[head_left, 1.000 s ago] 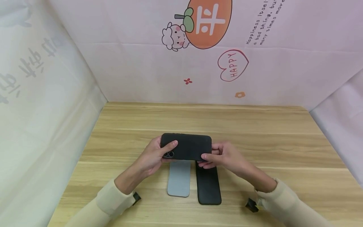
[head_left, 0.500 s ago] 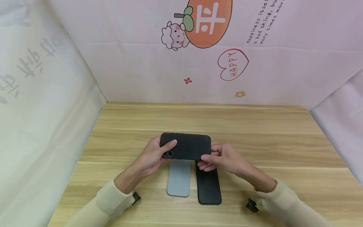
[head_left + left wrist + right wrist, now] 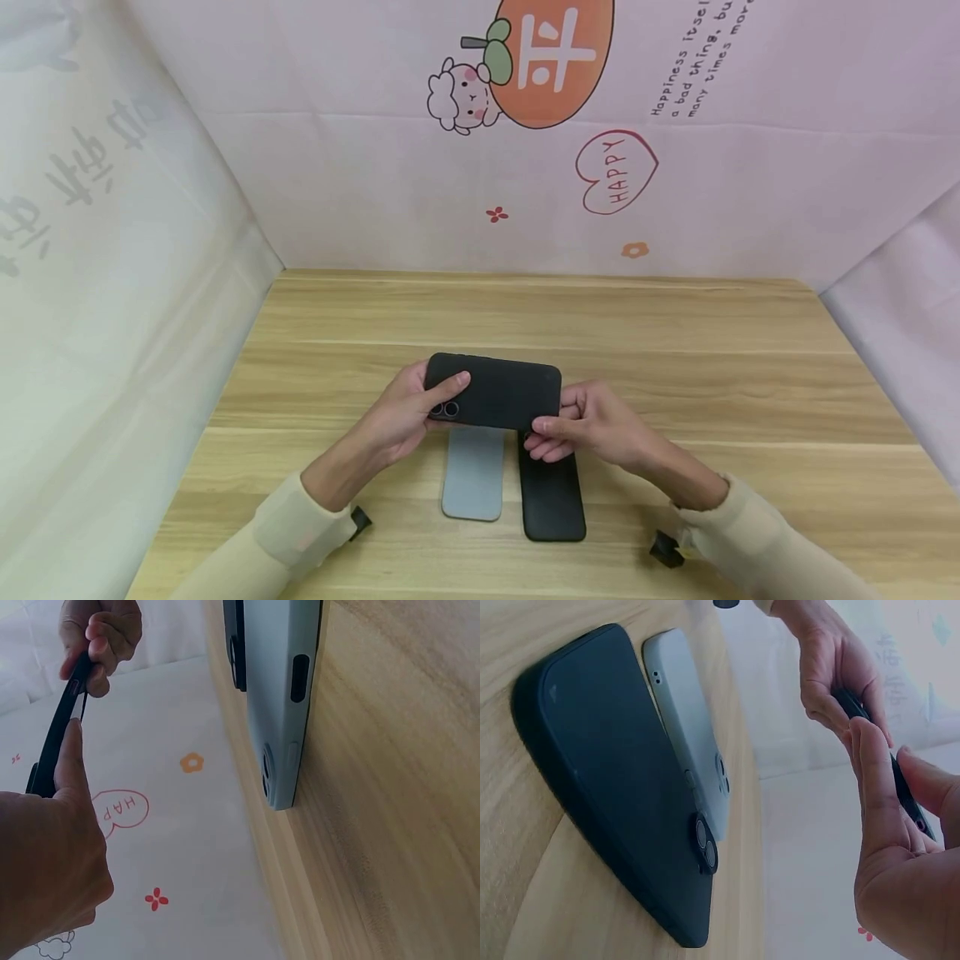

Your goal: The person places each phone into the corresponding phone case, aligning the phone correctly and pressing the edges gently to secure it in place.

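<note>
Both hands hold a black phone (image 3: 510, 392) sideways above the table, its camera lenses at the left end. My left hand (image 3: 397, 417) grips that end, thumb across the back. My right hand (image 3: 600, 421) pinches the lower right corner between thumb and curled fingers. In the left wrist view, a thin dark edge stands slightly apart from the held phone (image 3: 56, 731) near the right fingers. Below lie a light grey-blue phone (image 3: 474, 483) and a second black phone (image 3: 552, 500), side by side, their far ends hidden from the head view. Their camera lenses show in the right wrist view.
The wood-grain table (image 3: 337, 317) meets a white printed cloth (image 3: 375, 192) at the back. More white cloth (image 3: 112, 333) hangs along the left side. Small black pieces (image 3: 666, 548) show beside the sleeve cuffs.
The right end of the held phone has dipped slightly, and the right hand's fingers have shifted a little lower. The left hand and the two phones on the table stay almost the same.
</note>
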A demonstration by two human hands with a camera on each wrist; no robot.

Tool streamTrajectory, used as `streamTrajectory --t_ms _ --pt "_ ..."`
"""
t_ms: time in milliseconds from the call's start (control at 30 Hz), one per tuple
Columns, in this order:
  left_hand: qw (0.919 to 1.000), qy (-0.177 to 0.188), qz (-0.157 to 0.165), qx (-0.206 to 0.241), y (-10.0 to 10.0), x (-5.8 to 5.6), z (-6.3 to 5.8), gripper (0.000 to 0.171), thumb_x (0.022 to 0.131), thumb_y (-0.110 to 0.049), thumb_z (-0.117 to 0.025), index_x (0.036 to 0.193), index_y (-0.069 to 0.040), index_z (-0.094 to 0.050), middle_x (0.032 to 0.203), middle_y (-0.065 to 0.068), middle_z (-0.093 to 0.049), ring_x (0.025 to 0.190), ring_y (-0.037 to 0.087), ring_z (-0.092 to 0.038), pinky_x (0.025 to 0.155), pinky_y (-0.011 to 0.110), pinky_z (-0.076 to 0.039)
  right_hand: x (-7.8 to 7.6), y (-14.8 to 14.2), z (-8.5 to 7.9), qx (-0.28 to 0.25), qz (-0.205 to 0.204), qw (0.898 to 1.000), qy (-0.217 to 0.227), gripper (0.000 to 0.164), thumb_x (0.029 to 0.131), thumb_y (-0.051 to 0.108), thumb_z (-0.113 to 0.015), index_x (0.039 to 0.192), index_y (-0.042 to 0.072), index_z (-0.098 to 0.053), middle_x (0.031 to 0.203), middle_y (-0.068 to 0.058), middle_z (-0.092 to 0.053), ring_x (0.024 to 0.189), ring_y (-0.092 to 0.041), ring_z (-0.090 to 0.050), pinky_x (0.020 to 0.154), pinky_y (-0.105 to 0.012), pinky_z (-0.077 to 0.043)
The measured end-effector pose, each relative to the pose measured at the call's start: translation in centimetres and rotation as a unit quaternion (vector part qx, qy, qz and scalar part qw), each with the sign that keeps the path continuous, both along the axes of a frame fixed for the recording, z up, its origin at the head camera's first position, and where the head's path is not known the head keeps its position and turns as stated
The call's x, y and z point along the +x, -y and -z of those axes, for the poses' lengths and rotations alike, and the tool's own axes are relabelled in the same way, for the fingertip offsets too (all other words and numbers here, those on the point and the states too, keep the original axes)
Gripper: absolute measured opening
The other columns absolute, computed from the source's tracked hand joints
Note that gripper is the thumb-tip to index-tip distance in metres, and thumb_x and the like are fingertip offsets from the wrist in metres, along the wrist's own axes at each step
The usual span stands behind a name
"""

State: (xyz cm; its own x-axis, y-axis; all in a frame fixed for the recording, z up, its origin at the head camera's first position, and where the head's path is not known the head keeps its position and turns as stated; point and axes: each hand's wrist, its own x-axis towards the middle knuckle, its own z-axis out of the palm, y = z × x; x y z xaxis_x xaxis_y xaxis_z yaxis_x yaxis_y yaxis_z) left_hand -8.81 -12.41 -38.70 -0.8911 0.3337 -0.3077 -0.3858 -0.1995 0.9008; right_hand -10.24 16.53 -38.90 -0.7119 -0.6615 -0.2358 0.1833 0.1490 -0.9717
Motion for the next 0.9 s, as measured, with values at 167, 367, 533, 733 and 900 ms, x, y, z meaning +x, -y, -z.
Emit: streamTrajectory --t_ms 167,367,533,733,900 --pt "0.9998 -0.004 0.017 -0.004 0.1 -0.2 -0.2 0.038 0.11 -0.015 -0.06 0.142 0.003 -0.051 0.129 0.014 -0.07 0.108 0.021 -0.075 0.095 0.042 -0.062 -0.4 -0.3 -0.1 0.023 -0.015 1.0 0.006 0.031 0.099 0.011 -0.076 0.111 -0.017 -0.069 0.099 -0.031 -0.076 0.088 -0.031 -0.08 0.08 -0.048 -0.064" --pt "0.9985 -0.019 0.052 -0.004 0.4 -0.5 -0.4 0.036 0.109 -0.014 -0.061 0.139 0.004 -0.053 0.123 0.01 -0.073 0.106 0.021 -0.075 0.095 0.043 -0.062 -1.5 -0.5 -1.3 0.067 -0.008 0.997 -0.039 0.029 0.1 0.014 -0.076 0.116 -0.009 -0.07 0.102 -0.018 -0.079 0.09 -0.024 -0.078 0.085 -0.048 -0.064" --pt "0.9938 -0.031 0.105 -0.019 0.5 -0.6 -0.5 0.033 0.108 -0.013 -0.062 0.133 0.006 -0.057 0.114 0.008 -0.075 0.101 0.021 -0.076 0.091 0.041 -0.063 -2.4 -0.2 -2.3 0.121 -0.01 0.986 -0.113 0.021 0.097 0.015 -0.079 0.111 -0.001 -0.075 0.093 -0.008 -0.079 0.085 -0.016 -0.073 0.079 -0.033 -0.063" --pt "0.987 -0.03 0.15 -0.05 0.0 -0.8 -0.5 0.029 0.107 -0.013 -0.064 0.129 0.007 -0.061 0.111 0.009 -0.076 0.096 0.021 -0.076 0.086 0.039 -0.065 -2.7 1.1 -2.8 0.15 -0.072 0.97 -0.175 0.015 0.095 0.016 -0.08 0.107 0.007 -0.079 0.088 0.001 -0.079 0.083 -0.016 -0.072 0.074 -0.024 -0.058" --pt "0.9838 -0.028 0.166 -0.063 -0.3 -1.0 -0.4 0.028 0.106 -0.013 -0.065 0.127 0.006 -0.062 0.106 0.009 -0.078 0.093 0.02 -0.076 0.082 0.037 -0.065 -2.4 2.0 -2.6 0.143 -0.086 0.969 -0.182 0.015 0.094 0.013 -0.08 0.105 0.003 -0.078 0.083 0.001 -0.076 0.077 -0.014 -0.068 0.07 -0.022 -0.056"
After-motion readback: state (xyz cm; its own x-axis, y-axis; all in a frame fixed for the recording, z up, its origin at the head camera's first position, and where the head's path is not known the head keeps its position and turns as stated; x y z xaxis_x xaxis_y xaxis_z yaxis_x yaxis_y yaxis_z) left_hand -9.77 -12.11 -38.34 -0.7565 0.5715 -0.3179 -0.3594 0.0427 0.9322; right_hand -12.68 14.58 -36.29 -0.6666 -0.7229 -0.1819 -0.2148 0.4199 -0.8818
